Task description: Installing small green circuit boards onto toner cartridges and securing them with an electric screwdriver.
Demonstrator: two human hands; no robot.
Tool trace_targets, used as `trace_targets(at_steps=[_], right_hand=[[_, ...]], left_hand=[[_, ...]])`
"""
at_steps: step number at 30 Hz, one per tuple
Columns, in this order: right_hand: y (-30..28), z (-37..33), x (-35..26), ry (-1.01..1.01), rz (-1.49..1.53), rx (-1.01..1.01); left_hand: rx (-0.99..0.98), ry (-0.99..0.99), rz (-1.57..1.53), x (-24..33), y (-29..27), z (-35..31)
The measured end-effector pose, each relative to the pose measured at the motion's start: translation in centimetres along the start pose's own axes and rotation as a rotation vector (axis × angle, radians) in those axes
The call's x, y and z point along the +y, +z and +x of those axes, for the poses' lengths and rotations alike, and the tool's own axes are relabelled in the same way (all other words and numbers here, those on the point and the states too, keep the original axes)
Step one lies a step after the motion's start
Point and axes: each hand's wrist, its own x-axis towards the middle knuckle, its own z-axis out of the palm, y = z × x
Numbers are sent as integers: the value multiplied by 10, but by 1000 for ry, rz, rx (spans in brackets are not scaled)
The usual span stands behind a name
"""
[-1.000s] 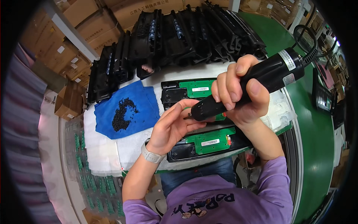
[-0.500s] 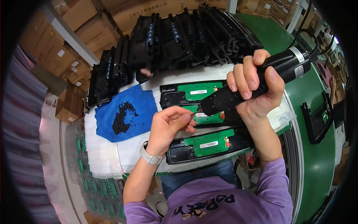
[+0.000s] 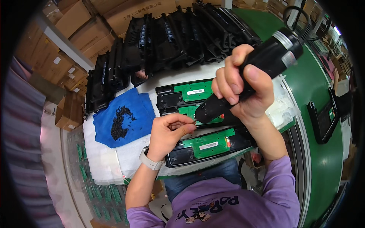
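My right hand (image 3: 247,89) is wrapped around a black corded electric screwdriver (image 3: 268,57), which slants down to the left. Its tip meets the fingertips of my left hand (image 3: 167,131), closed in a pinch; whatever sits between them is too small to make out. Beneath both hands lie three black plastic panels, each with a green circuit board: a far board (image 3: 186,97), a middle board (image 3: 186,110) partly covered by the screwdriver, and a near board (image 3: 199,152). Left of them, a blue cloth (image 3: 142,106) bears a pile of small black screws (image 3: 119,129).
Several black plastic housings (image 3: 171,41) stand in a row along the back of the white-covered table (image 3: 108,161). A green work surface (image 3: 315,110) on the right carries another black panel (image 3: 323,123). Cardboard boxes (image 3: 68,79) are stacked behind at left.
The screwdriver and both hands have moved slightly left in the picture, and the screwdriver's tip is lower, closer to my left fingertips. The whole scene has shifted a little left.
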Motion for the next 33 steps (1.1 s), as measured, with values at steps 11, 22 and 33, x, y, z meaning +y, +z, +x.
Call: trace_targets(at_steps=[11,22,33], right_hand=[[-6,7,-9,134,-23,112],[-16,-1,-12,233,-383,34],[-14,-4,-7,215,-472,34]], left_hand=[[100,252,202,8,9,2],[-129,461,1202,7,6,4],[-141,512,1103,3,5,5]])
